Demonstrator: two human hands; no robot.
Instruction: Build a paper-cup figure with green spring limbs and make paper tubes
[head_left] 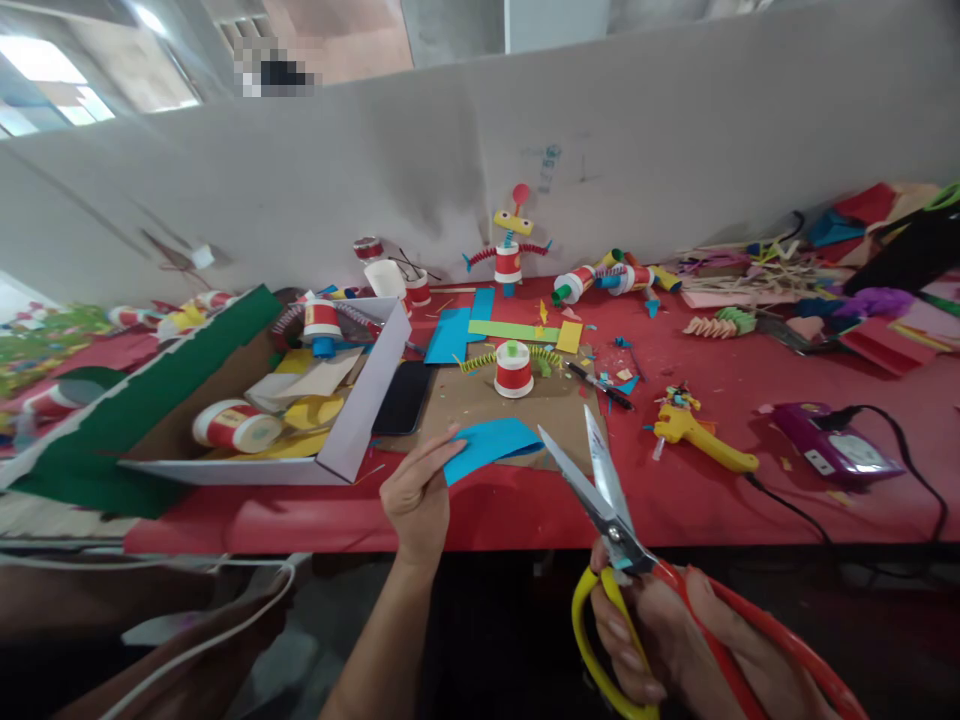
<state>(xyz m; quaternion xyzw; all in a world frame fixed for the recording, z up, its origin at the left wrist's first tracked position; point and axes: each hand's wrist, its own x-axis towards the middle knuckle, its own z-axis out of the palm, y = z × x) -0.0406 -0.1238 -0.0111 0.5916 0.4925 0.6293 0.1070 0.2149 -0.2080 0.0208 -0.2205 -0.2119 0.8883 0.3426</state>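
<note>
While box (366, 405) at left hand's (417, 495) ten o'clock holds cup (236, 427), left pinches blue paper (491, 450), two o'clock; right hand (661, 630) grips scissors (619, 540).

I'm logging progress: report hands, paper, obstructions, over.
Left hand holding blue paper. Right hand gripping scissors, blades open. No obstruction visible between blades and paper.

L hand (420, 485) holds a bent blue paper (491, 448). R hand (675, 635) has big scissors (616, 535) w/ blades (609, 468) apart, 1 tip near the paper. Behind, a red & white cup (514, 375) w/ curly green arms (546, 354) sits on brown cardboard (465, 400). To the R, a yellow glue gun (701, 438) lies on the red table (652, 515).
</note>
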